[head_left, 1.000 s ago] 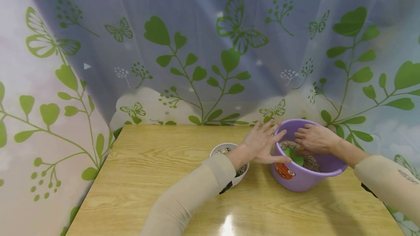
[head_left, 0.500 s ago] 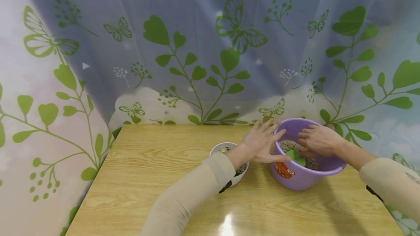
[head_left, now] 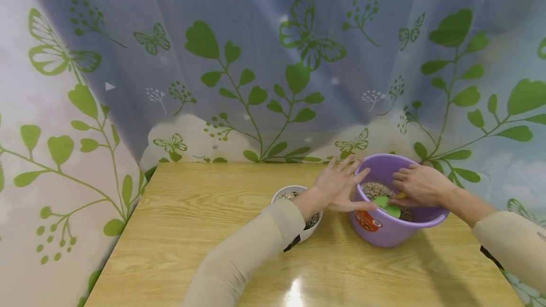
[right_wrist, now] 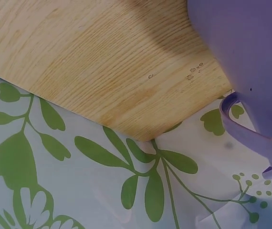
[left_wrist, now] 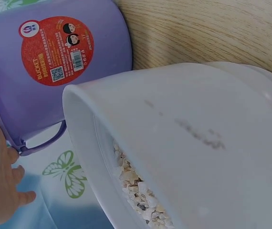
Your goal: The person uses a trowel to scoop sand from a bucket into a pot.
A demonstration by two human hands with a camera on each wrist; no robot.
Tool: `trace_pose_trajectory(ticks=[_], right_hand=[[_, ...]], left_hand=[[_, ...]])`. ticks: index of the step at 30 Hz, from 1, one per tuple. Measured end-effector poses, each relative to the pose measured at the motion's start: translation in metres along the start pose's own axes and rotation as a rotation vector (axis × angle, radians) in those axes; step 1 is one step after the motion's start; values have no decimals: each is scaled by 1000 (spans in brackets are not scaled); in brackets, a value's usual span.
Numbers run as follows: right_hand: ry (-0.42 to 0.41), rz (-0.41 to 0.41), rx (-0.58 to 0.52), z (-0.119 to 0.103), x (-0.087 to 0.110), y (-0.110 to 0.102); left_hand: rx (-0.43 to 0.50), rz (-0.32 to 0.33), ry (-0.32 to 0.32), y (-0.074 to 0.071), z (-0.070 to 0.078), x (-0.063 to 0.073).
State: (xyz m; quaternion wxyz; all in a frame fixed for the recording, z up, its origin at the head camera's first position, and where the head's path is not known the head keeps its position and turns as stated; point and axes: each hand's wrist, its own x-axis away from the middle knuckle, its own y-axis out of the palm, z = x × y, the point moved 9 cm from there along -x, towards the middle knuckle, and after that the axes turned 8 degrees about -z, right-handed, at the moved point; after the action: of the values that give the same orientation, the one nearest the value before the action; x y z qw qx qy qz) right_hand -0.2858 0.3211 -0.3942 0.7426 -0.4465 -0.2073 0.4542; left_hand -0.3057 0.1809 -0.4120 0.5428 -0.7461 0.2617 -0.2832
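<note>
My right hand [head_left: 420, 186] reaches down inside the purple bucket [head_left: 386, 238], its fingers curled around the yellow handle of a small toy shovel [head_left: 390, 210]. The shovel's green blade lies on pale gravel [head_left: 375, 189] in the bucket, and its grip is mostly covered by my fingers. My left hand [head_left: 339, 186] has its fingers spread, with fingertips and thumb at the bucket's left rim. Under my left wrist stands a white pot [head_left: 313, 231] of mixed gravel. The left wrist view shows that pot [left_wrist: 198, 138] up close, with light stones [left_wrist: 141, 195] inside.
Both containers stand on a wood-grain table [head_left: 192, 240]. Behind it hangs a curtain [head_left: 256, 60] printed with green leaves and butterflies. The bucket's handle [right_wrist: 250, 133] hangs off its side in the right wrist view, near a table corner.
My right hand has shifted slightly right within the bucket, and the shovel's green blade has tilted and moved a little to the right with it. My left hand stays at the rim.
</note>
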Motion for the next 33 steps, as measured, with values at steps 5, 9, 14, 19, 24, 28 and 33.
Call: trace_pose_trajectory(ticks=[5, 9, 14, 19, 24, 28, 33], right_hand=[[34, -25, -21, 2, 1, 1], [57, -29, -31, 7, 4, -4], [107, -12, -35, 15, 8, -11], [117, -25, -47, 17, 10, -9], [135, -16, -49, 20, 13, -9], [148, 3, -52, 25, 15, -11], [165, 16, -52, 29, 18, -11]], left_hand=[[2, 1, -4, 1, 0, 0], [4, -9, 0, 1, 1, 1], [-3, -10, -4, 1, 0, 1], [-7, -15, -12, 1, -1, 1], [-3, -16, -4, 2, -1, 0], [-2, -22, -3, 2, -1, 0], [-3, -25, -7, 1, -1, 1]])
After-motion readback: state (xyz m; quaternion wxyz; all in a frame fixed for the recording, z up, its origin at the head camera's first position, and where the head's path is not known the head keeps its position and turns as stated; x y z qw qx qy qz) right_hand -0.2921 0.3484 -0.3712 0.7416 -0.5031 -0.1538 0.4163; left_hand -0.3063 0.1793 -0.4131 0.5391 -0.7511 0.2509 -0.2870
